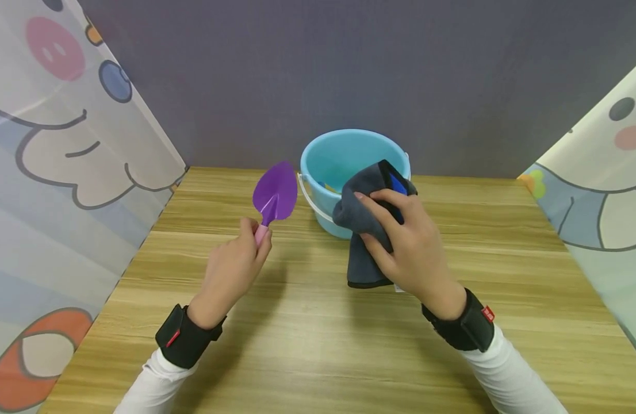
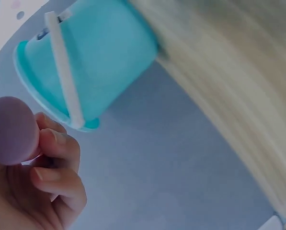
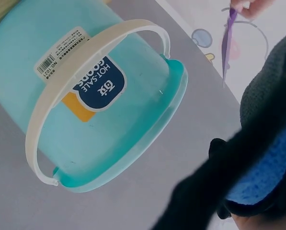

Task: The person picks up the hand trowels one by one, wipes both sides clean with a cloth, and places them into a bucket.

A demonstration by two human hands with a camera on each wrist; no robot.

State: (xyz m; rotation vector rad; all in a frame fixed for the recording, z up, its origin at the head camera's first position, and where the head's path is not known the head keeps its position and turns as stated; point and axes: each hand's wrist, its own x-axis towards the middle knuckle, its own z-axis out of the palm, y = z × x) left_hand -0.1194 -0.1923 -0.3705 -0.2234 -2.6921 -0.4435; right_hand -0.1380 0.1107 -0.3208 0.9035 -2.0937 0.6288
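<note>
My left hand point(image 1: 234, 267) grips the pink handle of a purple toy shovel point(image 1: 276, 191), its blade pointing up, left of the bucket. In the left wrist view, the rounded handle end point(image 2: 11, 130) shows beside curled fingers. A dark grey cloth point(image 1: 368, 187) with black edging and a blue face is held by my right hand point(image 1: 418, 247). It hangs in front of the bucket's right side, one end dangling lower. The light-blue bucket point(image 1: 344, 150) stands upright; something small, yellow and blue, shows inside, partly hidden by the cloth.
The bucket's white handle point(image 3: 56, 98) hangs down at its side. A wood-grain table point(image 1: 307, 345) carries everything. Behind it rises a grey panel point(image 1: 318, 69), with cartoon-printed curtains point(image 1: 54, 230) on the left and right.
</note>
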